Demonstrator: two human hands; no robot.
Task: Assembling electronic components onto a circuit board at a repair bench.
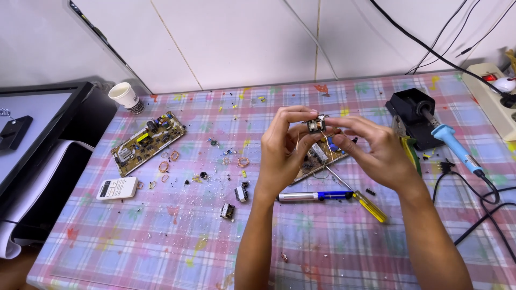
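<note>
Both hands are raised over the middle of the table and pinch one small transformer coil with copper winding. My left hand grips it from the left with thumb and fingers. My right hand holds it from the right by the fingertips. A thin copper wire hangs from the coil between my hands. Under them lies a small brown circuit board, partly hidden.
A yellow circuit board, white remote and paper cup sit left. Copper rings and small parts litter the checked cloth. A desoldering pump, yellow-handled screwdriver, blue soldering iron in a black stand, pliers, cables and power strip lie right.
</note>
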